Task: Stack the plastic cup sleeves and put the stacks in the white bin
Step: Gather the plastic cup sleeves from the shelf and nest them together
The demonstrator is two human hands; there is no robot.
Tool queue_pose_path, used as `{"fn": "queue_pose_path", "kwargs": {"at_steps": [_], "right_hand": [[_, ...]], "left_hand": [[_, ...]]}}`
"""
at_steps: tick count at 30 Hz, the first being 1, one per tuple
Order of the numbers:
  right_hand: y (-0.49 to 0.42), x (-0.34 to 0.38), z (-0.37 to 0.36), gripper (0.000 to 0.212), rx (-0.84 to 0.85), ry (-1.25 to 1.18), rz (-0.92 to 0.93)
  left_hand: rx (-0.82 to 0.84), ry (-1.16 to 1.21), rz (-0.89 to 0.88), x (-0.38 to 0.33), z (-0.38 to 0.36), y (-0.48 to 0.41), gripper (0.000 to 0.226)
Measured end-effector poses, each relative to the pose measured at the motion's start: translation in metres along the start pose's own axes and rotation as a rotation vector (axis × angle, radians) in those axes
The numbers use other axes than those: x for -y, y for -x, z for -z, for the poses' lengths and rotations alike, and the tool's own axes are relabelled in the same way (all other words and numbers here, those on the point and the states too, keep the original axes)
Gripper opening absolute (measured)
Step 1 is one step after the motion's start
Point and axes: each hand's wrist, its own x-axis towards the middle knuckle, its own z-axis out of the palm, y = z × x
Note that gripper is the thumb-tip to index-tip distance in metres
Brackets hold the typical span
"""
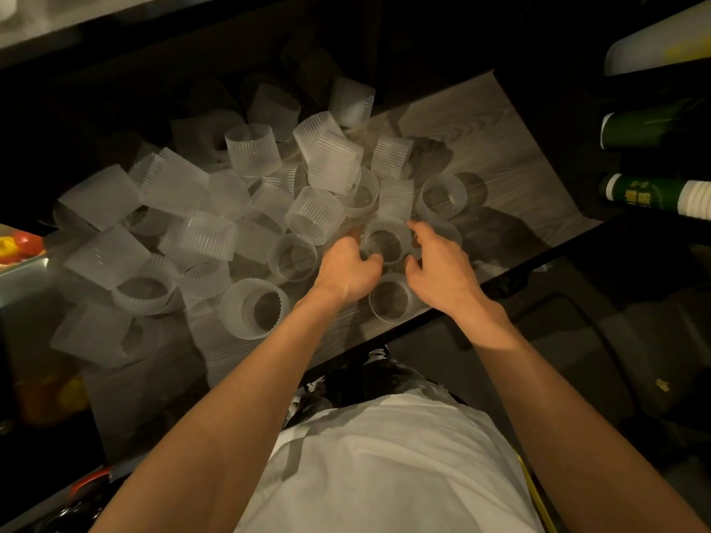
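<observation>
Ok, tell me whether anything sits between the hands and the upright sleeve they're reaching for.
Nothing visible does. The left hand and right hand flank the sleeve, fingers right beside its wall. Neighbouring sleeves crowd around it, but none lies between the fingers and that wall.

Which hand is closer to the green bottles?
Right. The right hand is left of the green bottles; the left hand is farther left, gripping a cup sleeve.
</observation>
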Motion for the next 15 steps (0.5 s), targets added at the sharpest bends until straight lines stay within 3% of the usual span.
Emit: {"fn": "queue_pose_path", "kwargs": {"at_steps": [3,7,11,15], "right_hand": [[-0.001,0.005,0.003,0.053,-0.039,-0.103,-0.027],[-0.005,0.011,0.011,0.049,-0.151,-0.422,-0.174],[0.003,0.012,0.020,0.022,-0.089,-0.629,-0.222],[0.023,0.008,0.024,0.012,-0.020,-0.639,-0.222]], "left_hand": [[-0.014,0.067,-0.037,-0.004,0.002,0.001,0.026],[-0.143,0.098,-0.134,-0.008,0.008,0.004,0.042],[-0.244,0.136,-0.256,-0.011,0.014,0.013,0.021],[-0.168,0.171,-0.285,-0.006,0.015,0.023,0.011]]}}
